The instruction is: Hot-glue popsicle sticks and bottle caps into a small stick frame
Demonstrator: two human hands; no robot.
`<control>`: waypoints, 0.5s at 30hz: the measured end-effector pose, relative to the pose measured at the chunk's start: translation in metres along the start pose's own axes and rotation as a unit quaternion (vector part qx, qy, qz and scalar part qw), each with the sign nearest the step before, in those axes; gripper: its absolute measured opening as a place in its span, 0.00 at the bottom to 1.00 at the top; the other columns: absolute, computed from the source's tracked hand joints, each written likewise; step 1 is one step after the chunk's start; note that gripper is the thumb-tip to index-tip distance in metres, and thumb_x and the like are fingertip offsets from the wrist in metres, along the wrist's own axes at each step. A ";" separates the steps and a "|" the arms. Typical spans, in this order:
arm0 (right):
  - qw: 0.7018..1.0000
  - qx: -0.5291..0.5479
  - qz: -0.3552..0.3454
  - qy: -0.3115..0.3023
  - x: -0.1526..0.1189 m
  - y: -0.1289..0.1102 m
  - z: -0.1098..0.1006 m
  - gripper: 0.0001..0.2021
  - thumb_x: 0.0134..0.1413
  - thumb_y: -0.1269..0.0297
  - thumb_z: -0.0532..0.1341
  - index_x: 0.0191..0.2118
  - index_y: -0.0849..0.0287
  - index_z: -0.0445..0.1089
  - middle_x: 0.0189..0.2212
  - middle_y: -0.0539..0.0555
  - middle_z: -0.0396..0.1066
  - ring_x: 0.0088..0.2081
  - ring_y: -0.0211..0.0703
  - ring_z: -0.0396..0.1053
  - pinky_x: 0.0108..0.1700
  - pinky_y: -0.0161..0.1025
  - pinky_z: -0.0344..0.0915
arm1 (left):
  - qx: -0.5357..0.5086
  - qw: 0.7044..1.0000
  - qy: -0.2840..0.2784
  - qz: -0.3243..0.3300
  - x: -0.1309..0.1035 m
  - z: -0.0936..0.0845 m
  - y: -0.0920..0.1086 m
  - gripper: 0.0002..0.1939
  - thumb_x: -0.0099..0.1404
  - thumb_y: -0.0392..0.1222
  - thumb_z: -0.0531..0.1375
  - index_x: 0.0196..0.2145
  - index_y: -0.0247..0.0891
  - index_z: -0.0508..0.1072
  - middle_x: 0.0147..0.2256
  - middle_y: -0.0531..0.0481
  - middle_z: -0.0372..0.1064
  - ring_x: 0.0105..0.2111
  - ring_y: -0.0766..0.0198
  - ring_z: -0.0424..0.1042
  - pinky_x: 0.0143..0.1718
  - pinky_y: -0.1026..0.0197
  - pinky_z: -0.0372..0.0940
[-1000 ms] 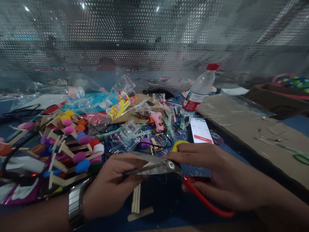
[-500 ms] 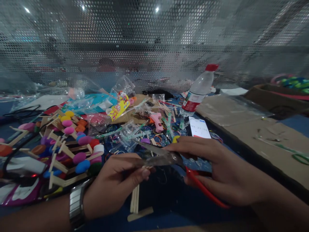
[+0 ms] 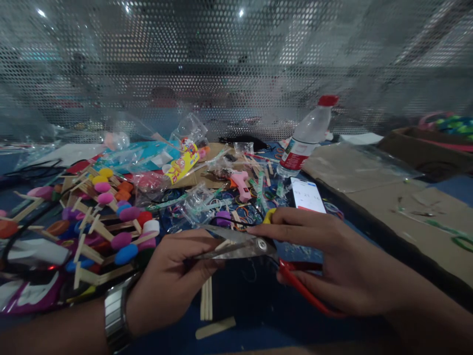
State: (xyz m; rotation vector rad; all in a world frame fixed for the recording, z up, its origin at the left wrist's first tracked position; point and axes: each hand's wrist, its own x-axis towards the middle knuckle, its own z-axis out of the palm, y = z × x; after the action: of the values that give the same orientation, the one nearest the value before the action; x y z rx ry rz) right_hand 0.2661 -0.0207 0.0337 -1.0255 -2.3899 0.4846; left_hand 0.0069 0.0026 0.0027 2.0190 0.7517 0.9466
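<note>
My right hand (image 3: 314,256) is closed around the red handles of a pair of scissors (image 3: 251,248). The parted blades point left, toward my left hand (image 3: 177,276). Pinched in my left hand is a wooden craft stick (image 3: 223,244); its pale end shows between the blades, the rest being hidden by fingers and metal. Below the hands, several craft sticks (image 3: 207,301) lie side by side, and a short rounded stick piece (image 3: 215,328) rests in front of them on the dark blue surface.
At left is a pile of craft-stick pieces with coloured bottle caps (image 3: 121,240). Behind lie a pink glue gun (image 3: 241,185), a yellow wrapper (image 3: 183,165) and plastic scraps. A water bottle (image 3: 301,143) and a lit phone (image 3: 307,195) stand and lie beside a cardboard sheet (image 3: 369,182) at right.
The scissor blades have spread apart and shifted slightly left and down around the stick. The fingertips of my left hand are now partly behind the blades.
</note>
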 end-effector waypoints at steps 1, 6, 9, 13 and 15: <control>1.000 -0.003 0.002 0.001 0.000 0.000 0.000 0.21 0.58 0.68 0.59 0.58 0.56 0.71 0.35 0.58 0.72 0.32 0.44 0.71 0.31 0.39 0.68 | -0.001 1.000 0.000 0.002 0.000 0.000 0.000 0.12 0.70 0.35 0.60 0.27 0.35 0.77 0.26 0.53 0.72 0.26 0.71 0.70 0.28 0.72 0.64; 1.000 -0.001 -0.013 -0.002 -0.002 0.002 0.001 0.22 0.59 0.69 0.59 0.59 0.54 0.70 0.35 0.56 0.72 0.31 0.41 0.69 0.30 0.38 0.65 | 0.001 1.000 0.008 0.003 -0.001 0.001 -0.001 0.11 0.70 0.34 0.60 0.29 0.35 0.78 0.27 0.52 0.75 0.27 0.70 0.72 0.30 0.71 0.65; 1.000 -0.018 -0.017 -0.005 -0.004 0.003 0.003 0.24 0.58 0.72 0.57 0.61 0.54 0.68 0.35 0.56 0.72 0.32 0.42 0.70 0.30 0.38 0.65 | 0.018 1.000 0.013 0.004 -0.002 0.001 -0.002 0.13 0.70 0.35 0.59 0.28 0.34 0.78 0.26 0.52 0.73 0.26 0.70 0.71 0.27 0.70 0.64; 0.999 -0.048 -0.010 0.005 -0.008 0.005 0.006 0.24 0.59 0.74 0.57 0.61 0.54 0.68 0.36 0.56 0.74 0.33 0.43 0.72 0.31 0.38 0.67 | 0.046 0.999 0.006 -0.022 -0.002 0.000 -0.002 0.14 0.70 0.38 0.59 0.28 0.35 0.78 0.25 0.52 0.73 0.25 0.69 0.70 0.27 0.69 0.63; 0.998 -0.049 -0.010 0.025 -0.008 0.006 0.008 0.23 0.62 0.70 0.58 0.61 0.54 0.68 0.34 0.56 0.75 0.33 0.45 0.73 0.33 0.40 0.69 | 0.045 0.998 -0.008 -0.046 -0.002 0.000 -0.001 0.15 0.71 0.41 0.58 0.27 0.35 0.78 0.27 0.51 0.74 0.27 0.68 0.72 0.27 0.68 0.64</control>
State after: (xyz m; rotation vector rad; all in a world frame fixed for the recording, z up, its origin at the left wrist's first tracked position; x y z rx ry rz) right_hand 0.2703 -0.0237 0.0220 -1.0422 -2.3968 0.3337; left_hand 0.0058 0.0016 0.0008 2.0485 0.8851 0.8570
